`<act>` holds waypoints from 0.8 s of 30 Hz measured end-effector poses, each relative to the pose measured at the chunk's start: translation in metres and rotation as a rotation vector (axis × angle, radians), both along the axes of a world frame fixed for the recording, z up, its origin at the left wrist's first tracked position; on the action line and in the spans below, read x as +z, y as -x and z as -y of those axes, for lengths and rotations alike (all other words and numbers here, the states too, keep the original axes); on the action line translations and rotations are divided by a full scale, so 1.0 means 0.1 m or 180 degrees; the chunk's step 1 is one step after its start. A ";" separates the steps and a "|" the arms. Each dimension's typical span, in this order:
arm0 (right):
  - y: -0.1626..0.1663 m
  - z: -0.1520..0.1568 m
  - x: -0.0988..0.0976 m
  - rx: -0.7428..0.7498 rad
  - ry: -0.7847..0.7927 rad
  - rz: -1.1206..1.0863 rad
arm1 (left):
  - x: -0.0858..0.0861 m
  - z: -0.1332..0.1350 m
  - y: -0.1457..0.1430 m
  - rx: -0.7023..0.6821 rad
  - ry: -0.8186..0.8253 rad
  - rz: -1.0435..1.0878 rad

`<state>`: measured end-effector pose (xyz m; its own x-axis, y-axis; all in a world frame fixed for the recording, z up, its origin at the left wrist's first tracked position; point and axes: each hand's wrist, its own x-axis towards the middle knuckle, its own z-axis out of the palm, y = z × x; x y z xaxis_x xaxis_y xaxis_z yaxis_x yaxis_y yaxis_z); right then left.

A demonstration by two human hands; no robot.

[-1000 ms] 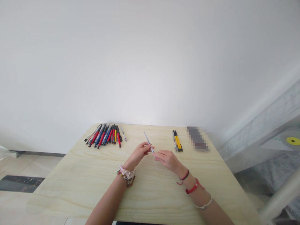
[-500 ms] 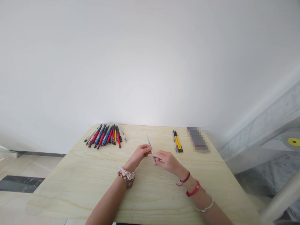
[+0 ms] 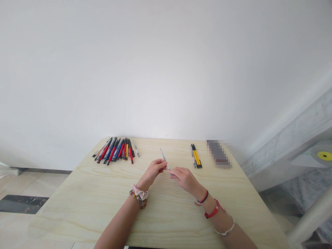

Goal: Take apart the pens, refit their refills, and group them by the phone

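Observation:
A slim clear pen point(image 3: 163, 154) is held above the middle of the table, its thin end pointing away and slightly left. My left hand point(image 3: 157, 167) pinches the pen's barrel between thumb and fingers. The fingers of my right hand point(image 3: 183, 177) are closed around its near end, which they largely cover. Beyond my left hand lies a single clear pen point(image 3: 136, 148). On the right side, two yellow-and-black pens point(image 3: 196, 156) lie beside a clear pen point(image 3: 193, 156).
A pile of red, blue, yellow and clear pens point(image 3: 114, 150) lies at the back left of the pale wooden table point(image 3: 103, 207). A dark, blurred-out flat object point(image 3: 218, 152) lies at the back right. A white wall point(image 3: 166, 69) rises behind the table.
My right fingers have closed further over the pen's near end, covering a part that showed before. The pen's thin end has shifted slightly left.

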<state>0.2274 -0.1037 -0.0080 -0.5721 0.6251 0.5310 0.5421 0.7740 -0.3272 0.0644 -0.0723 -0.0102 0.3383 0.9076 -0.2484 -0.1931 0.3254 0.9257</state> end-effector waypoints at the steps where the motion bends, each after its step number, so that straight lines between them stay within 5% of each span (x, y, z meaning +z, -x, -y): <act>1: 0.00 0.00 0.00 0.0048 -0.0012 0.0052 | 0.00 0.00 0.00 -0.0011 -0.0001 0.0018; 15: 0.03 0.01 -0.02 -0.0141 -0.0147 0.0232 | -0.03 0.03 -0.07 0.0019 0.0094 0.0015; 24: -0.02 0.03 0.11 0.0185 0.0892 0.0213 | -0.05 0.02 -0.07 -0.0034 -0.0191 -0.0167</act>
